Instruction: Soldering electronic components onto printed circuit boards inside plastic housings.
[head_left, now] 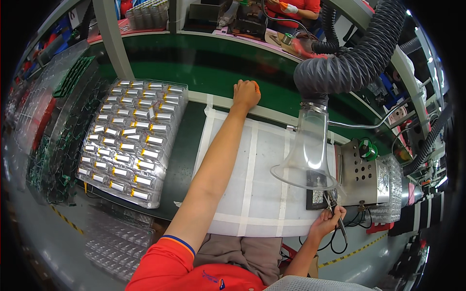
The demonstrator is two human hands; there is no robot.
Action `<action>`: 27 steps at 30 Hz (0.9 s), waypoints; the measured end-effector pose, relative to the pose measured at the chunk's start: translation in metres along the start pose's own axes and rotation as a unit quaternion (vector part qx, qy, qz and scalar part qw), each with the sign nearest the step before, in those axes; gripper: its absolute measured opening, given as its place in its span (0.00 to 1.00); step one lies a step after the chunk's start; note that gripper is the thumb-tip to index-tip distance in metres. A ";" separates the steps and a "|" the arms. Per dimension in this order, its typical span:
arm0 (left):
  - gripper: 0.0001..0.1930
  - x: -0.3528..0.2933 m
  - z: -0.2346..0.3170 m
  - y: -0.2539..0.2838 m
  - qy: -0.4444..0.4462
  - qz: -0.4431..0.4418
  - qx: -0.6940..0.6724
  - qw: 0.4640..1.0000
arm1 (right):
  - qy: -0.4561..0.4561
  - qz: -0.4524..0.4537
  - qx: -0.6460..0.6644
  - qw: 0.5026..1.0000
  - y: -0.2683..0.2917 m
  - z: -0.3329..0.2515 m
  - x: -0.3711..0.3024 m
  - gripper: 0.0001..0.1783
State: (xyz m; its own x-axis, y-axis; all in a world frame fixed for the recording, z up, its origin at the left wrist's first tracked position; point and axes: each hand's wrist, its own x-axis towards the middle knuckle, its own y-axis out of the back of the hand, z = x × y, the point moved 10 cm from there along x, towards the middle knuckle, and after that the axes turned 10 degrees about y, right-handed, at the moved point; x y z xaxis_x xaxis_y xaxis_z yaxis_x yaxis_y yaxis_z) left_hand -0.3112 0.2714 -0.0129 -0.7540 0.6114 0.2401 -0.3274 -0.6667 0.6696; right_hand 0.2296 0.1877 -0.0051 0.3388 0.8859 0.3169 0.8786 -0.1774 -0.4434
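Note:
My left arm stretches across the white, tape-lined work mat [266, 160]. Beyond its far edge, my left hand [246, 94] is over the green conveyor belt [189, 56], with its fingers curled closed. Something orange shows at its right side, and what the fingers hold, if anything, is hidden. Near the mat's right front corner, my right hand [330, 220] is closed round a soldering iron [343, 230] with a dark cable. Its upper part is beside a small dark holder [316, 200]. A clear fume funnel [310, 150] hangs just beyond that hand.
A clear tray [183, 99] of small silver-white parts with yellow ends lies left of the mat. A ribbed grey hose [349, 75] feeds the funnel. At right stand a perforated metal box [359, 169] and a green solder spool [369, 150]. A co-worker [306, 7] is across the belt.

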 end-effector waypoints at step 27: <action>0.05 -0.001 0.001 0.005 -0.003 0.023 -0.025 0.999 | 0.001 0.002 -0.011 1.000 0.001 0.001 0.001 0.06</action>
State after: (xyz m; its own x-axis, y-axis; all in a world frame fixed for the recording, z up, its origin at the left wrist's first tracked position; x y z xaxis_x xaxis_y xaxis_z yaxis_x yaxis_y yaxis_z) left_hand -0.3116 0.2680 -0.0095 -0.7651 0.5824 0.2745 -0.3203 -0.7141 0.6225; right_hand 0.2306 0.1885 -0.0064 0.3430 0.8839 0.3178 0.8846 -0.1902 -0.4259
